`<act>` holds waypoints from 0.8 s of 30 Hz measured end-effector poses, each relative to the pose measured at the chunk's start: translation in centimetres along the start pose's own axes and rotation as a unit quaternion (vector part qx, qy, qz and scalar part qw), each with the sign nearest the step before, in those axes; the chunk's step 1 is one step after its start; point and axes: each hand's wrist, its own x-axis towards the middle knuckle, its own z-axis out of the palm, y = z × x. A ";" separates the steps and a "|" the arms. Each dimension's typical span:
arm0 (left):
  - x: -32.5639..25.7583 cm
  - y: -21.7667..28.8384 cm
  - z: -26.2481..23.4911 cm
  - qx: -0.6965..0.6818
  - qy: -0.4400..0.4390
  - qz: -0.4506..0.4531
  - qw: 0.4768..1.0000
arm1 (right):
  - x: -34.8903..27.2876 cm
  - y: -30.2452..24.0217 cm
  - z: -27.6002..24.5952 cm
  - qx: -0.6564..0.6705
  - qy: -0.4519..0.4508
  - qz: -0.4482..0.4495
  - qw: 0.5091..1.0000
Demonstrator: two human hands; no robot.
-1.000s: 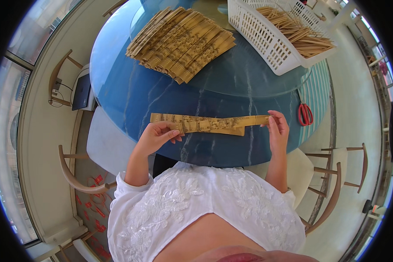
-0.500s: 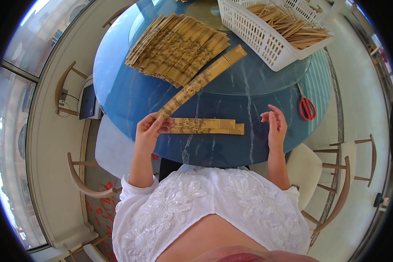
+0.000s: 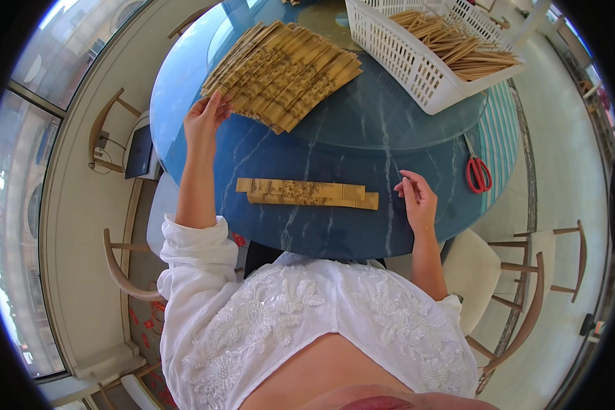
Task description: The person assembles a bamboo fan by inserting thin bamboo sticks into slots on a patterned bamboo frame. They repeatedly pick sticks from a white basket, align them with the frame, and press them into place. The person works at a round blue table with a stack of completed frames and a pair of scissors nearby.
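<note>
A fanned pile of flat gold paper strips with dark printing (image 3: 287,75) lies on the far left part of the blue marbled table. At the pile's near left corner, my left hand (image 3: 205,117) has its fingers closed on the end of one strip there. In front of me, two more gold paper strips (image 3: 307,193) lie overlapping, slightly offset from each other. Just to their right hovers my right hand (image 3: 420,201), loosely bent, with its fingers apart and nothing in it.
A white plastic basket (image 3: 417,78) holding many thin wooden sticks (image 3: 458,48) stands at the far right. Red-handled scissors (image 3: 478,174) lie near the table's right edge. Wooden chairs (image 3: 533,314) stand around, and a dark laptop (image 3: 139,152) rests at the left.
My left hand has carried its gold strip away from the two in front and up left to the pile. My right hand has shifted slightly left and down.
</note>
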 end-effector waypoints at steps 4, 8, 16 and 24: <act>1.3 -1.2 0.1 0.077 0.067 0.053 0.993 | 0.1 0.1 0.1 -0.027 -0.011 0.009 1.000; 0.5 -1.3 0.7 0.170 0.125 0.101 0.972 | 0.1 0.5 -0.1 -0.027 -0.007 -0.010 1.000; -11.0 -1.6 4.3 0.411 -0.325 0.374 0.766 | 0.2 0.3 0.0 -0.014 -0.012 0.008 1.000; -14.6 -6.7 4.5 0.379 -0.399 0.320 0.772 | 4.6 -7.0 -1.7 -0.173 0.021 -0.226 0.959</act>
